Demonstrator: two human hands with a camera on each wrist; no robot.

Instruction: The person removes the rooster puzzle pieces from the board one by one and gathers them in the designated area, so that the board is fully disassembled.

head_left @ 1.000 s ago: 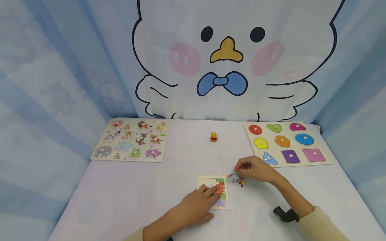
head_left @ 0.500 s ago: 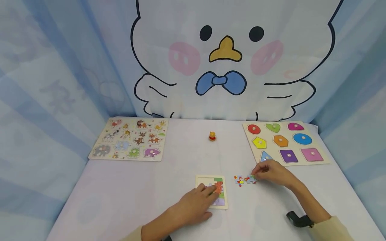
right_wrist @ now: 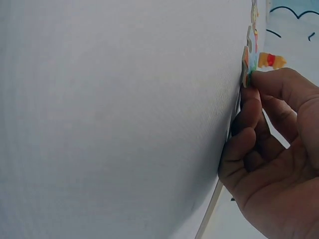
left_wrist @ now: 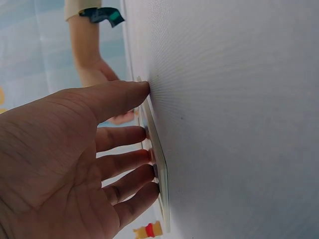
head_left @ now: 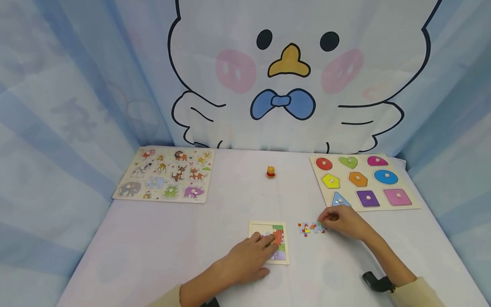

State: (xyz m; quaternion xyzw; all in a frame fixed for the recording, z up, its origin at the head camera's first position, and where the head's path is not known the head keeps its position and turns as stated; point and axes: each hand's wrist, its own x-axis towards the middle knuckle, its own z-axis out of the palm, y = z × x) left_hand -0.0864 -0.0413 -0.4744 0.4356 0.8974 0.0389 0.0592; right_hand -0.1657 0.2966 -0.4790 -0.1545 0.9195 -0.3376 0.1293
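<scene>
The left hand (head_left: 245, 257) rests its straight fingertips on a small square jigsaw puzzle (head_left: 281, 246) in a pale frame, covering its left and middle parts. In the left wrist view the fingertips touch the puzzle's top, while the thumb (left_wrist: 124, 94) is held apart from them. To the right of the frame, the right hand (head_left: 345, 221) pinches the edge of a jigsaw piece (head_left: 318, 227) between thumb and fingers. That piece (right_wrist: 245, 67) is low over the white cloth in the right wrist view. Another colourful piece (head_left: 304, 229) lies just left of it.
An animal puzzle board (head_left: 163, 175) lies at the back left, a shape board (head_left: 345, 194) with knobs at the back right. Between them stands a small yellow-and-red bear figure (head_left: 270, 172). A curtain (head_left: 284, 136) with a cartoon character closes off the back.
The right hand moved right, away from the frame, with the pinched piece, uncovering the other piece; over the last half second it has stayed almost still. The left hand stays on the puzzle.
</scene>
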